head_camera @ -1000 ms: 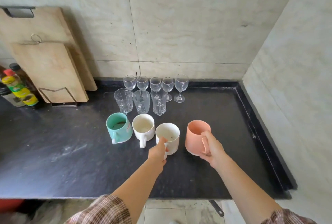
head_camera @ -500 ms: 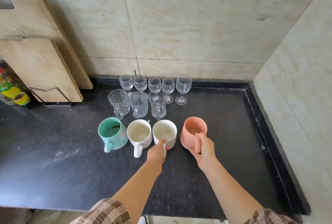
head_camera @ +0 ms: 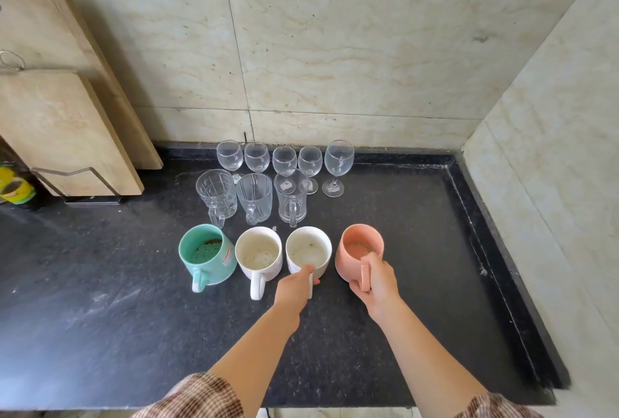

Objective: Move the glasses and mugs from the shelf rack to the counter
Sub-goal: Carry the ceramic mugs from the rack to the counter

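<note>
The pink mug [head_camera: 359, 251] sits at the right end of the front row on the counter [head_camera: 100, 310], handle turned toward you, and your right hand [head_camera: 376, 285] is closed around that handle. Just left of it, with a gap between, stands a white mug [head_camera: 308, 251]; your left hand [head_camera: 293, 290] is clenched on its handle. Both handles point back along your forearms, so letting go means drawing each hand straight toward you — neither hand has to cross. Further left stand 1 more white mug [head_camera: 258, 255] and a green mug [head_camera: 206, 255]; behind them 3 glass mugs [head_camera: 253, 198] and 5 wine glasses [head_camera: 338, 166]. Whether the pink mug's base rests flat is hard to tell. The shelf rack is out of view.
</note>
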`<state>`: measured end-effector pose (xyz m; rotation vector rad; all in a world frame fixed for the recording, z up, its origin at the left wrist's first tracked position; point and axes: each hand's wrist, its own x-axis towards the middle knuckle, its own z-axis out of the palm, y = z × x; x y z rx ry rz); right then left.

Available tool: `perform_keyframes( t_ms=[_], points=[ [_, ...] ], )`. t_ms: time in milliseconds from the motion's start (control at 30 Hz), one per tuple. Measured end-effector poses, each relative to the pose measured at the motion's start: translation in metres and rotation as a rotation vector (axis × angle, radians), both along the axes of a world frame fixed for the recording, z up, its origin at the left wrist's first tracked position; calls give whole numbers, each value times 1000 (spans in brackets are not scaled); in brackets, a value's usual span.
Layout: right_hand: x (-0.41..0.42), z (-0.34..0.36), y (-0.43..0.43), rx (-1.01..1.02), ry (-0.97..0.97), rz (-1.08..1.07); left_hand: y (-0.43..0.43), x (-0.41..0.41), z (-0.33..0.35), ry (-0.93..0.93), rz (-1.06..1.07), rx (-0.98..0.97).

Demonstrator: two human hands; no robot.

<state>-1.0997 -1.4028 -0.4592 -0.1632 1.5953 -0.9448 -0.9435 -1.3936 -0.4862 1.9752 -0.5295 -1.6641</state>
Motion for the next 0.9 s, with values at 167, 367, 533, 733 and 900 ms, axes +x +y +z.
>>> perform_keyframes(
  t_ms=[167,367,533,733,900],
  points=[
    [-2,2,3,78,28,20,1,3,4,-28,-96,-32],
    [-5,6,4,111,46,42,7,6,6,-69,-238,-103],
    [-6,5,4,120,60,49,14,8,6,-109,-331,-133],
    [-2,6,7,117,74,69,15,8,13,-126,-343,-113],
    [3,10,9,111,85,82,18,10,20,-173,-379,-103]
  ],
)
